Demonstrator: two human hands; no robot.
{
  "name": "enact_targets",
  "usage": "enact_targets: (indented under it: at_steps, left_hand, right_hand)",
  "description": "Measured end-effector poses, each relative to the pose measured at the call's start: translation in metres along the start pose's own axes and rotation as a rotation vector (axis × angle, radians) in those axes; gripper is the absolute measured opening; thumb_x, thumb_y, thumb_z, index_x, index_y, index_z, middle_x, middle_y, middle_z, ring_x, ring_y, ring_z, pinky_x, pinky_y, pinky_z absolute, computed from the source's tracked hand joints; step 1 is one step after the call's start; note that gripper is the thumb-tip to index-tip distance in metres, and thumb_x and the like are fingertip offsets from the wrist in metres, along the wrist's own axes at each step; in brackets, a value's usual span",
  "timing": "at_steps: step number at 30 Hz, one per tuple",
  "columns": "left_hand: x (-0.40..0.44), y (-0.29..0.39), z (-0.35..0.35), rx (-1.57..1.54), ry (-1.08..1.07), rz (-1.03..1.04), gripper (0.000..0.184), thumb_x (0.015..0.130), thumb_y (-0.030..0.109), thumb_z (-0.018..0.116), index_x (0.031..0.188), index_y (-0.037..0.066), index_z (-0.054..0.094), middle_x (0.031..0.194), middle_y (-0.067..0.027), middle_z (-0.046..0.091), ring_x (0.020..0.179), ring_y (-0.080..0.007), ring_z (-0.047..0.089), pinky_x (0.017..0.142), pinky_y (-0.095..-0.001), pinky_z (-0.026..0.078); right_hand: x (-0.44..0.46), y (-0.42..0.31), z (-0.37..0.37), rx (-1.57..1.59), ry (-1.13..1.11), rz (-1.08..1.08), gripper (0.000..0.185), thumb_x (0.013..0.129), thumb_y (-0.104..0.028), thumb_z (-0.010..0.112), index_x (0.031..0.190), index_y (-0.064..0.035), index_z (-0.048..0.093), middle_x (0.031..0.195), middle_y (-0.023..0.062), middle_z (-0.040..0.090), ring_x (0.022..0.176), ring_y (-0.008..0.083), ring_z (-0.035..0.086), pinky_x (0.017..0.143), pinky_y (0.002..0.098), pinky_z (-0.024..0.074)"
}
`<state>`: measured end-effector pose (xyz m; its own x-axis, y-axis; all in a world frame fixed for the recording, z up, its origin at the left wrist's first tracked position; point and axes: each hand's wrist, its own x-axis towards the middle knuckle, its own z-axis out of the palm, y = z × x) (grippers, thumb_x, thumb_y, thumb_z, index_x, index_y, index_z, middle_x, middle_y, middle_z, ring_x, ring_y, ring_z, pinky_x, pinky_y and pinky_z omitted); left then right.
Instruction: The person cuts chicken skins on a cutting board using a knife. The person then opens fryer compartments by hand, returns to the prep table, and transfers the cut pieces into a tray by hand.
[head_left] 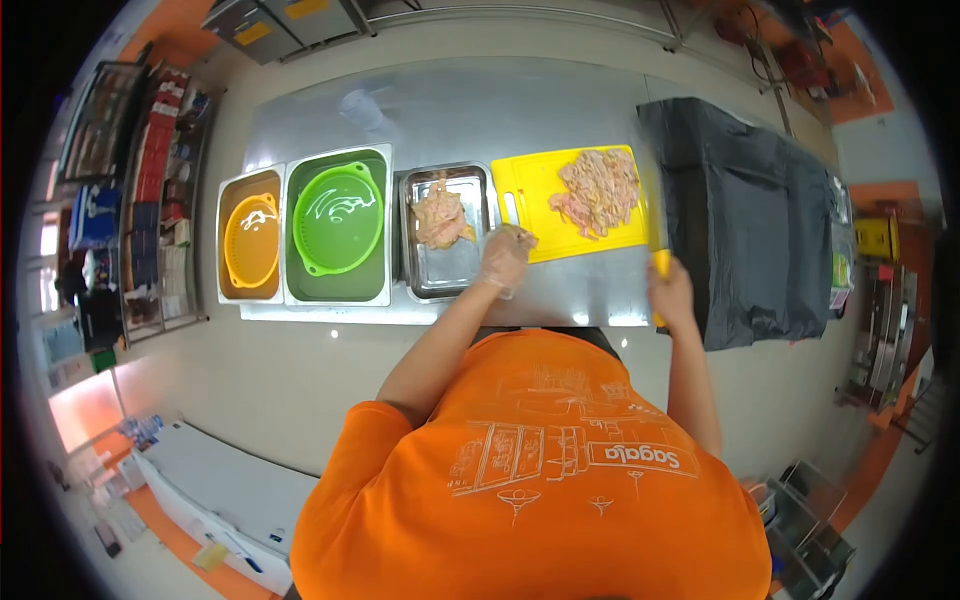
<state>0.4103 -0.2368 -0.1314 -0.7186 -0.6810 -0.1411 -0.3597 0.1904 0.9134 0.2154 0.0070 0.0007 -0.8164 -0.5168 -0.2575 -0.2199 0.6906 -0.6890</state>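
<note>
Clamping a yellow-handled knife [661, 263], its long axis running forward, the right hand [673, 292] was nearer the raw meat pile [598, 190], which lay forward and left of that grip on the yellow cutting board [535, 185]. Whether the gloved left hand [504, 258], at the board's near left corner, was closed could not be told.

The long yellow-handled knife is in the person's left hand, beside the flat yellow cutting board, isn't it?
Not the left: the head view shows the long yellow-handled knife in the person's right hand. It is indeed beside the flat yellow cutting board.
</note>
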Motion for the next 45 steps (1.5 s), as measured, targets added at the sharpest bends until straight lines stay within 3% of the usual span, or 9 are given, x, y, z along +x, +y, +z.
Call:
enact_targets:
  at_steps: [3,4,11,16,22,25,30,37,45]
  left_hand:
    - [0.018,-0.002,-0.025,-0.229,-0.111,-0.050,0.025,0.097,0.018,0.062,0.101,-0.005,0.068,0.086,-0.0122,0.073,0.076,-0.0216,0.070,0.072,-0.0343,0.054]
    - [0.023,-0.004,-0.032,-0.291,-0.200,-0.090,0.026,0.097,0.018,0.063,0.105,-0.006,0.068,0.087,-0.0107,0.073,0.076,-0.0183,0.070,0.073,-0.0316,0.054]
    - [0.061,0.051,-0.029,-0.130,-0.427,-0.143,0.029,0.098,0.020,0.060,0.099,-0.008,0.068,0.084,-0.0105,0.071,0.066,-0.0151,0.066,0.065,-0.0284,0.053]
    - [0.087,0.081,0.004,-0.045,-0.535,-0.362,0.036,0.092,0.038,0.068,0.089,0.003,0.071,0.078,-0.0092,0.067,0.068,-0.0174,0.064,0.066,-0.0297,0.051]
    - [0.101,-0.004,0.034,0.171,-0.601,-0.463,0.043,0.093,0.050,0.070,0.096,0.007,0.074,0.084,-0.0093,0.067,0.074,-0.0151,0.067,0.066,-0.0303,0.053]
    - [0.090,0.008,0.033,0.239,-0.542,-0.547,0.032,0.096,0.039,0.068,0.103,0.008,0.075,0.084,-0.0113,0.069,0.079,-0.0195,0.071,0.068,-0.0335,0.055]
    - [0.066,-0.035,0.028,0.821,-0.466,0.233,0.028,0.099,0.028,0.059,0.104,0.004,0.072,0.090,-0.0175,0.074,0.086,-0.0289,0.073,0.075,-0.0411,0.057]
    - [0.036,-0.003,0.024,0.536,-0.142,-0.045,0.029,0.101,0.026,0.057,0.101,0.001,0.072,0.098,-0.0230,0.069,0.092,-0.0414,0.069,0.082,-0.0490,0.055]
    - [0.021,-0.043,0.044,0.440,0.042,0.264,0.019,0.096,0.017,0.063,0.093,0.001,0.072,0.095,-0.0209,0.069,0.088,-0.0392,0.068,0.081,-0.0484,0.055]
  right_hand:
    - [-0.022,0.044,0.065,-0.004,-0.266,-0.062,0.031,0.098,-0.030,0.065,0.107,0.0001,0.063,0.092,0.0260,0.069,0.090,0.0472,0.067,0.078,0.0492,0.0527]
    - [-0.033,0.041,0.076,-0.009,-0.300,-0.144,0.031,0.098,-0.029,0.065,0.106,0.0007,0.063,0.093,0.0279,0.069,0.092,0.0481,0.067,0.078,0.0508,0.0524]
    - [-0.041,0.060,0.093,-0.094,-0.226,0.007,0.031,0.099,-0.027,0.062,0.104,0.0036,0.061,0.092,0.0304,0.069,0.090,0.0493,0.067,0.079,0.0549,0.0518]
    - [-0.054,0.051,0.075,-0.186,-0.091,0.008,0.029,0.101,-0.024,0.059,0.106,0.0040,0.056,0.087,0.0333,0.068,0.083,0.0507,0.068,0.075,0.0577,0.0533]
    - [-0.067,0.045,0.075,-0.125,-0.080,-0.017,0.031,0.102,-0.026,0.059,0.104,0.0047,0.054,0.082,0.0328,0.068,0.079,0.0522,0.067,0.070,0.0578,0.0535]
    - [-0.072,0.039,0.089,-0.143,-0.175,-0.048,0.034,0.103,-0.028,0.058,0.105,0.0049,0.053,0.079,0.0331,0.067,0.077,0.0529,0.066,0.069,0.0583,0.0533]
    - [-0.075,0.039,0.106,-0.263,-0.263,-0.083,0.036,0.105,-0.031,0.054,0.105,0.0048,0.053,0.079,0.0319,0.068,0.074,0.0503,0.068,0.066,0.0558,0.0556]
    - [-0.080,0.032,0.115,-0.476,-0.240,-0.063,0.037,0.106,-0.031,0.050,0.099,0.0055,0.051,0.075,0.0272,0.069,0.069,0.0439,0.072,0.060,0.0506,0.0589]
    - [-0.078,0.033,0.119,-0.552,-0.248,-0.001,0.040,0.106,-0.034,0.050,0.102,0.0059,0.049,0.075,0.0250,0.070,0.071,0.0435,0.072,0.061,0.0500,0.0592]
